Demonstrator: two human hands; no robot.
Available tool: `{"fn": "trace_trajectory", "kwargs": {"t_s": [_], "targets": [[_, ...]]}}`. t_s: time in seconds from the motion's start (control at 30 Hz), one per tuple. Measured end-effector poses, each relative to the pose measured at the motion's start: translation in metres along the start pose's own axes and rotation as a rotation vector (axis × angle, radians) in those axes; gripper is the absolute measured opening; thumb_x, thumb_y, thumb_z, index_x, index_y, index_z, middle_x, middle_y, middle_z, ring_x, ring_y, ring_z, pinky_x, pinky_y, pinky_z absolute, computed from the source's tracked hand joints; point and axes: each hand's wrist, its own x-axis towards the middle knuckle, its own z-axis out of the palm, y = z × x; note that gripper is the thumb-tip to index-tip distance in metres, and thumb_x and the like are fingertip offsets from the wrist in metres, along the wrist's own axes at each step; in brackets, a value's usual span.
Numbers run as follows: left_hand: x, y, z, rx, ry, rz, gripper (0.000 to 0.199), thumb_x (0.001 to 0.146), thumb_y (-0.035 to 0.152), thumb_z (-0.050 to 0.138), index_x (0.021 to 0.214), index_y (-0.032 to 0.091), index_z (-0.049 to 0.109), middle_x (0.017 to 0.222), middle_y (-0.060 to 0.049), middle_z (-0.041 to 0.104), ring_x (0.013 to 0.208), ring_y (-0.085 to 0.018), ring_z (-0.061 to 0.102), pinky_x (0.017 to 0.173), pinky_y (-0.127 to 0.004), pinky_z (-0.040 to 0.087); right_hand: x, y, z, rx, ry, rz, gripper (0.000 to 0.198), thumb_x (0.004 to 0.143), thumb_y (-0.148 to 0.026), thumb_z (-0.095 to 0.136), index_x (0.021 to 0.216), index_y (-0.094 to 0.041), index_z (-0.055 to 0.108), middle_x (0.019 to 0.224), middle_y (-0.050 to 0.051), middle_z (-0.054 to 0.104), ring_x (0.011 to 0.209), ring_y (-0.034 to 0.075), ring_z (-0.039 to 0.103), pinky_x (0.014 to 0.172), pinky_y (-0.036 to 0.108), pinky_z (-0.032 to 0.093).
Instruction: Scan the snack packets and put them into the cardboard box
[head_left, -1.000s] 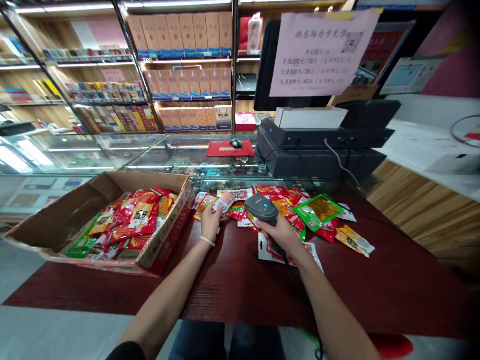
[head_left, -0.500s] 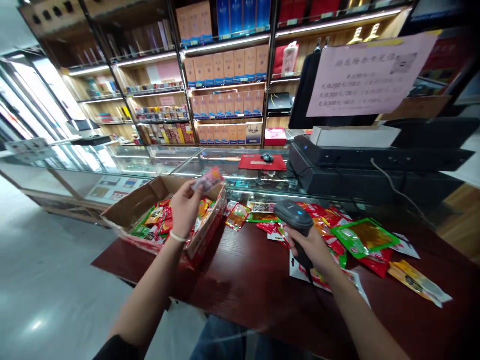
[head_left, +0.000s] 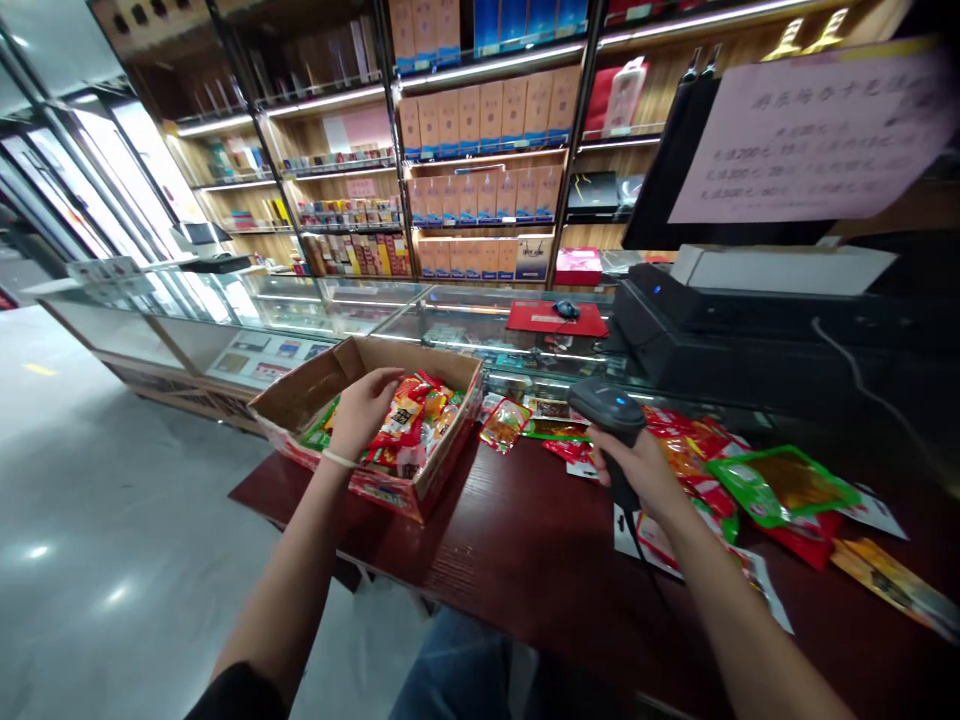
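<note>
Held the left hand (head_left: 365, 408) over the cardboard box (head_left: 390, 494), toward eleven o'clock, with loosely bent, parted fingers. Had the red snack packets (head_left: 406, 417) in that box just beside those fingers, at three o'clock. Gripped the barcode scanner (head_left: 606, 404) by its handle in the right hand (head_left: 636, 466), toward one o'clock. Saw the green-edged packet (head_left: 791, 482) on the desk's (head_left: 487, 545) packet pile (head_left: 682, 445), near that hand at three o'clock.

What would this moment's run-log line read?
left hand: over snack packets in cardboard box | right hand: gripping barcode scanner | loose packets: on table
</note>
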Motion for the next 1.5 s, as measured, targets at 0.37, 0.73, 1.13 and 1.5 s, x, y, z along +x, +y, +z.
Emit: {"fn": "trace_trajectory", "kwargs": {"t_s": [0.37, 0.73, 1.13, 1.5], "targets": [[-0.026, 0.099, 0.096, -0.158, -0.245, 0.253, 0.026, 0.093, 0.029, 0.055, 0.112, 0.025, 0.071, 0.109, -0.002, 0.076, 0.098, -0.020, 0.070, 0.090, -0.032, 0.053, -0.004, -0.003, -0.042, 0.066, 0.155, 0.024, 0.034, 0.075, -0.049, 0.078, 0.076, -0.021, 0.058, 0.050, -0.005, 0.054, 0.036, 0.011, 0.048, 0.036, 0.024, 0.040], [-0.013, 0.075, 0.275, -0.307, -0.467, 0.313, 0.027, 0.086, 0.020, 0.062, 0.111, 0.022, 0.071, 0.116, -0.010, 0.071, 0.110, -0.028, 0.064, 0.102, -0.045, 0.047, -0.007, 0.014, -0.068, 0.108, 0.220, 0.025, 0.039, 0.078, -0.048, 0.072, 0.059, -0.020, 0.053, 0.050, -0.002, 0.055, 0.035, 0.009, 0.048, 0.035, 0.021, 0.037], [-0.020, 0.055, 0.323, 0.259, -0.443, 0.508, 0.036, 0.094, 0.012, 0.044, 0.125, 0.019, 0.061, 0.120, -0.016, 0.063, 0.116, -0.028, 0.056, 0.100, -0.043, 0.043, -0.005, 0.018, -0.071, 0.128, 0.225, 0.057, 0.040, 0.078, -0.048, 0.073, 0.057, -0.019, 0.055, 0.049, -0.003, 0.053, 0.035, 0.010, 0.049, 0.035, 0.022, 0.039], [-0.035, 0.067, 0.278, -0.360, -0.163, 0.213, 0.023, 0.096, 0.025, 0.046, 0.114, 0.021, 0.061, 0.111, -0.012, 0.066, 0.107, -0.026, 0.061, 0.098, -0.039, 0.045, -0.011, 0.014, -0.072, 0.177, 0.236, 0.021, 0.036, 0.078, -0.047, 0.074, 0.063, -0.020, 0.055, 0.050, -0.004, 0.054, 0.035, 0.009, 0.047, 0.035, 0.021, 0.038]]}}
